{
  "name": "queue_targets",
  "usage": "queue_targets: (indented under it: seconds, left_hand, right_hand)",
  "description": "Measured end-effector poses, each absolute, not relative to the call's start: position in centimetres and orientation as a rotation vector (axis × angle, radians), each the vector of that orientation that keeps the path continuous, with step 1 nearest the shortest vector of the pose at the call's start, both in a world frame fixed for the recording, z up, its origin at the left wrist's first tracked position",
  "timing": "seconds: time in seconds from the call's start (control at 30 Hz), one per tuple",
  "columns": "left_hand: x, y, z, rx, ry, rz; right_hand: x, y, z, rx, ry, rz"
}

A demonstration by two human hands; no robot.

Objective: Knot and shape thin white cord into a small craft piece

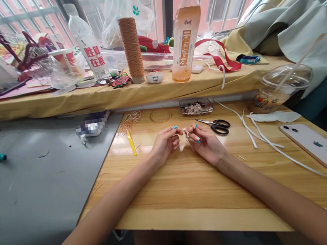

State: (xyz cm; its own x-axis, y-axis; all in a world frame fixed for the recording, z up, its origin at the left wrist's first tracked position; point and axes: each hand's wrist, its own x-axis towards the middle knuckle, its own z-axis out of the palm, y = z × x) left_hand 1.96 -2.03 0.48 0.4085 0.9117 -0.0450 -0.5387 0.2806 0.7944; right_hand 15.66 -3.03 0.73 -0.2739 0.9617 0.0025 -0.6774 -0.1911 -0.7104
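Scissors (217,126) lie on wooden table (192,192) beside right hand (206,144) (cluttered sill (56,103) behind).

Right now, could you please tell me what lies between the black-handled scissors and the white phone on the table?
In the head view, long white cords lie on the wood between the scissors and the phone.

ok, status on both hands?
Left hand and right hand both pinching small pale piece over wooden table. Scissors just right of it, apart. Yellow tool left, apart.
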Motion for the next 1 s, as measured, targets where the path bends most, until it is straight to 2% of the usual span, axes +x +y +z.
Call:
queue_targets:
  seconds: [0.17, 0.33, 0.77, 0.93, 1.0]
  left_hand:
    - [2.0, -2.3, 0.6, 0.786, 0.630, 1.013]
    - [2.1, -2.1, 0.5, 0.904, 0.757, 1.003]
    - [1.2, -1.8, 0.4, 0.979, 0.924, 1.033]
    - [-1.7, 0.2, 1.1, 0.937, 0.991, 1.351]
    - [-1.4, 0.2, 1.3, 1.053, 0.889, 1.340]
  right_hand:
    - [16.1, -2.6, 0.7, -0.657, -1.072, 1.820]
    - [16.5, -2.0, 0.6, -0.763, -1.319, 1.738]
    - [17.6, -1.7, 0.2, -0.748, -1.369, 1.755]
    - [21.4, -1.2, 0.9, -0.832, -1.147, 1.462]
    - [21.3, -1.2, 1.3, -0.793, -1.148, 1.453]
